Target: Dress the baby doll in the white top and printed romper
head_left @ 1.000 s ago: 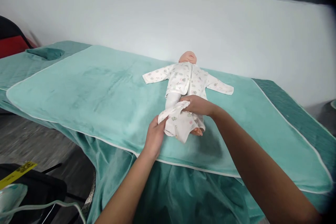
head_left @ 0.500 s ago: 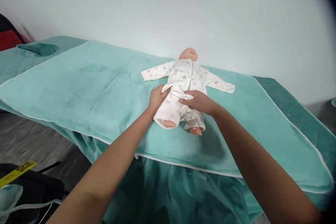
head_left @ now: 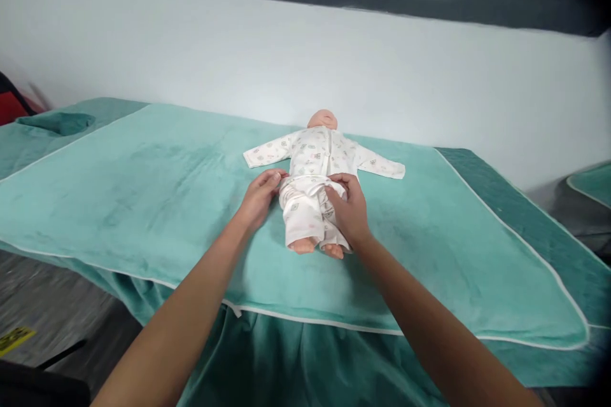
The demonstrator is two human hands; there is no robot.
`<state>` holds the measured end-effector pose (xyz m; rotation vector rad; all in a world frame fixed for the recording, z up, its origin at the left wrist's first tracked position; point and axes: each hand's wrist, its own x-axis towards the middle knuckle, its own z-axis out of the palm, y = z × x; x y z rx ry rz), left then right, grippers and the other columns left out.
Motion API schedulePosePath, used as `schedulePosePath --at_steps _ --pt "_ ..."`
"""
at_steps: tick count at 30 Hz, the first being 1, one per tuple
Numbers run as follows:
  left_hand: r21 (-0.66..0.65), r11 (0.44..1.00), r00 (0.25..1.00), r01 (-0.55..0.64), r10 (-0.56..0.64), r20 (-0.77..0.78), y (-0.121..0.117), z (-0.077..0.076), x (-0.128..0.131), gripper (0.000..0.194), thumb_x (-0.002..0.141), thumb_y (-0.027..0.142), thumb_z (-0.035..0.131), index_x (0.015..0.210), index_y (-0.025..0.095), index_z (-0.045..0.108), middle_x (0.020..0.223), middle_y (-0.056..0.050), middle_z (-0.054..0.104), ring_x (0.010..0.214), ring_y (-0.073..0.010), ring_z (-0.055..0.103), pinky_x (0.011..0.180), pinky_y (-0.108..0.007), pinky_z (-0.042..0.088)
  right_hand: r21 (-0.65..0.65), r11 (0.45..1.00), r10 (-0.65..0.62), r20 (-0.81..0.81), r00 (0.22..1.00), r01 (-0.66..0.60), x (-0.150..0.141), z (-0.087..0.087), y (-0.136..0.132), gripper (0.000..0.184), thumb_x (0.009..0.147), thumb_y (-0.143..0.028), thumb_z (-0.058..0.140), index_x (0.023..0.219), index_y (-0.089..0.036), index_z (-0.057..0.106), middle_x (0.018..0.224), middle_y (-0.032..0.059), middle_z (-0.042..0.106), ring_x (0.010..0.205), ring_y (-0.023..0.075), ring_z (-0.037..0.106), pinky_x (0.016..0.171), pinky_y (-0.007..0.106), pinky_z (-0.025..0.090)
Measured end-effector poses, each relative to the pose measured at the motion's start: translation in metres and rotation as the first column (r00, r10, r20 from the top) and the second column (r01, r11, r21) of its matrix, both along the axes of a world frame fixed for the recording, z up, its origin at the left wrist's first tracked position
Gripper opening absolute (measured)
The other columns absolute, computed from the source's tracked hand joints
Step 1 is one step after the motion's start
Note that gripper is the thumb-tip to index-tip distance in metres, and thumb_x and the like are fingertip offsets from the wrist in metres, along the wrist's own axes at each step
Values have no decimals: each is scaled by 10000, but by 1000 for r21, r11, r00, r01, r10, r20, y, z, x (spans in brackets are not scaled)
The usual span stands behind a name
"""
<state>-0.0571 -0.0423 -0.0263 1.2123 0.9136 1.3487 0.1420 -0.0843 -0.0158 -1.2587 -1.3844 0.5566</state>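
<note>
A baby doll (head_left: 323, 119) lies on its back on the green bed cover, head toward the wall, arms spread out. It wears a white printed baby top (head_left: 310, 152) and matching baby trousers (head_left: 303, 213), bunched at the waist. Its feet poke out of the trouser legs. My left hand (head_left: 260, 196) is closed at the left side of the waistband, thumb and fingertips pinched on its edge. On the other side, my right hand (head_left: 351, 206) grips the waistband between thumb and fingers, hiding part of the right trouser leg.
The green cover (head_left: 167, 203) has a white piped edge and hangs down in folds at the front. A white wall (head_left: 214, 57) runs behind the bed. Part of another green-covered bed (head_left: 594, 183) shows at the far right. A black object (head_left: 38, 388) stands at the lower left.
The trousers' waistband now sits flatter and straighter across the doll's waist. My left hand has moved to its outer side, and the doll's legs lie closer together. The view has tilted up.
</note>
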Motion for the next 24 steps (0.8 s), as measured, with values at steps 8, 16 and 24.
schedulePosePath --at_steps 8,16,24 --pt "79 992 837 94 -36 -547 35 48 27 178 694 219 690 866 179 668 905 -45 671 829 -173 589 774 -301 458 -118 963 -230 115 966 243 27 5 26 345 852 -473 549 1069 -211 487 1068 83 602 869 204 589 750 323 453" --pt "60 962 99 268 34 -995 33 63 53 316 789 169 548 1102 212 561 1186 -99 562 784 -216 640 642 -332 429 -193 945 -20 771 636 263 13 24 36 309 873 -381 605 1100 -195 507 1139 129 579 848 268 631 637 329 392" --pt "318 926 5 204 324 -946 16 56 71 254 932 244 425 1139 165 549 1144 -151 616 932 -297 667 725 -364 441 -144 960 -68 713 697 241 16 16 39 210 990 -320 365 957 -208 539 932 97 650 819 244 623 660 318 366"
